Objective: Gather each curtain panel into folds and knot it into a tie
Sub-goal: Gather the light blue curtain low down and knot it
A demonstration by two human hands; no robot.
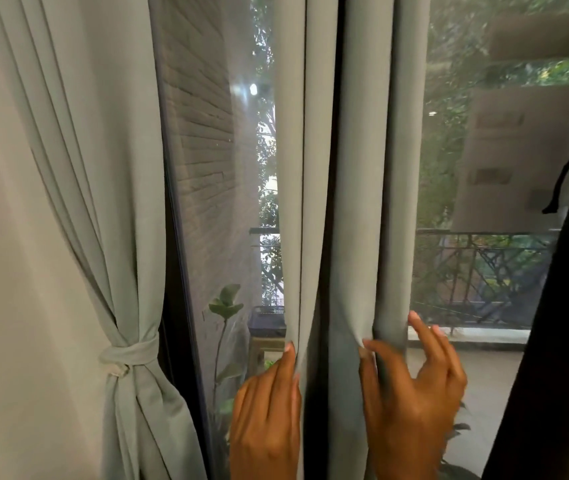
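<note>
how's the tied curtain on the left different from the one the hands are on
The left curtain is cinched by a knotted tie; the middle curtain hangs straight in vertical folds, untied. Nothing touches the left curtain; the left hand grips and the right hand pinches the middle curtain. Both are the same pale grey-green fabric.

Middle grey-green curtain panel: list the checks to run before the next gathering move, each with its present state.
1. Grip of the left hand on the left edge of the hanging grey-green fabric curtain panel: ok.
2. Pinch of the right hand on a fold of it: ok.
3. All folds bunched together: not ok, they hang apart.
4. Panel knotted: not ok.
5. The grey-green curtain panel at the left tied with its fabric band: ok.
6. Panel's lower end free: cannot tell, out of frame.
</note>
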